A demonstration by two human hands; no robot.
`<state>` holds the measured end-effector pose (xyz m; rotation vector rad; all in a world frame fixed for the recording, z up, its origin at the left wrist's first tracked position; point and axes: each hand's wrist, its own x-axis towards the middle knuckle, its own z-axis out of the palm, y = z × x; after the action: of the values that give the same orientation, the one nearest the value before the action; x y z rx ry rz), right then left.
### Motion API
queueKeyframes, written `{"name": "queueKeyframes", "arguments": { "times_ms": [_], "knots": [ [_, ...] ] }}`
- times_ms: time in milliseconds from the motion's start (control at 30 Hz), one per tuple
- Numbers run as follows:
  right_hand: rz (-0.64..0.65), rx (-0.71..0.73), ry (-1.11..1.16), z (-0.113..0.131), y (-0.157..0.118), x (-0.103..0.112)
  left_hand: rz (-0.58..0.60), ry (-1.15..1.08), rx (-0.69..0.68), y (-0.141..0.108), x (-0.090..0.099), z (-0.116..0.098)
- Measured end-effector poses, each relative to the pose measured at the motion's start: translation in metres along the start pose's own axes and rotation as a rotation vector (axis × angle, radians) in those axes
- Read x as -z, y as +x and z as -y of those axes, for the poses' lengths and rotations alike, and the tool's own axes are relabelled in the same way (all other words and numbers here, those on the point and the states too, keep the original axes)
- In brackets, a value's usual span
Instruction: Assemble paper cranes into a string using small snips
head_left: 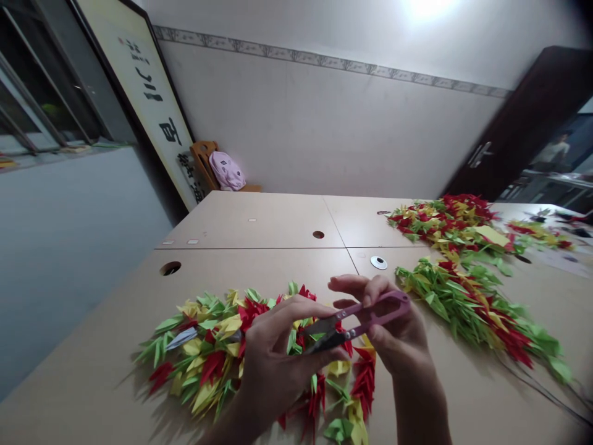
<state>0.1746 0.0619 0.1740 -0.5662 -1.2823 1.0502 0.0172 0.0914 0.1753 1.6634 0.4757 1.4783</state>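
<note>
A pair of thread snips (377, 318) with a purple handle and dark blades is held up over the table, its blades apart and pointing left. My right hand (398, 334) grips the purple handle between thumb and fingers. Around the blades is my left hand (282, 352), with a finger along the upper blade and the thumb by the lower one. Below and behind my left hand lies a heap of folded paper pieces (208, 346) in red, yellow and green. Part of this heap is hidden by my hands.
More folded-paper strands (482, 303) lie to the right, with another pile (445, 216) behind them. A small white disc (378, 262) rests on the table (259, 266), which has round holes. A chair holds a pink backpack (227, 171) by the wall.
</note>
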Motion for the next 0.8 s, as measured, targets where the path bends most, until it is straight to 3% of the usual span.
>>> {"name": "queueKeyframes", "arguments": {
  "times_ms": [167,400,500,633,733,800],
  "knots": [
    [-0.063,-0.027,-0.139,0.005,0.001,0.002,-0.079,-0.054,0.045,0.0,0.001,-0.002],
    [0.071,-0.318,-0.21,0.0,-0.007,-0.01,-0.129,-0.129,0.191,0.002,0.003,0.0],
    [0.067,-0.366,0.005,-0.008,-0.004,-0.019,-0.141,-0.091,0.182,0.001,0.005,0.007],
    [0.033,-0.344,0.408,-0.015,0.004,-0.03,-0.001,-0.112,0.231,0.001,0.005,0.008],
    [-0.046,-0.346,0.468,-0.014,0.006,-0.033,0.168,-0.146,0.308,-0.003,0.0,0.005],
    [-0.097,-0.346,0.472,-0.012,0.007,-0.033,0.211,-0.142,0.318,-0.007,-0.004,0.003]
  ]
}}
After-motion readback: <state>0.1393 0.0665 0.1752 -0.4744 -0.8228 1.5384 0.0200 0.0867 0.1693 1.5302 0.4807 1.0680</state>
